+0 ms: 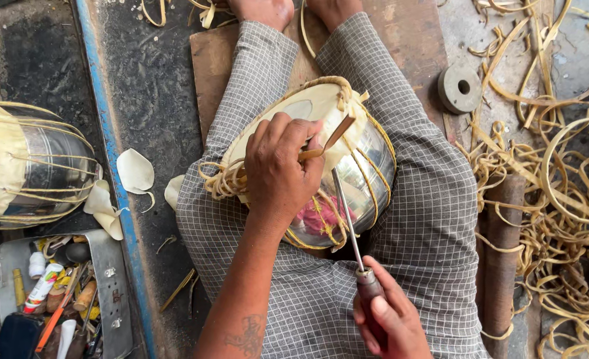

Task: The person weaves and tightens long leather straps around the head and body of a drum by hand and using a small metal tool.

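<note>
A shiny metal drum (367, 169) with a cream skin head lies tilted in the person's lap, laced with pale hide straps. Over the drum's head, the left hand (281, 169) pinches a strap (331, 141) between its fingertips. Below the drum, the right hand (391, 322) is closed around the wooden handle of a metal awl (346, 213), whose tip meets the drum's rim. Left of the drum lies a second drum (31, 166); to its right, loose straps (560, 199).
</note>
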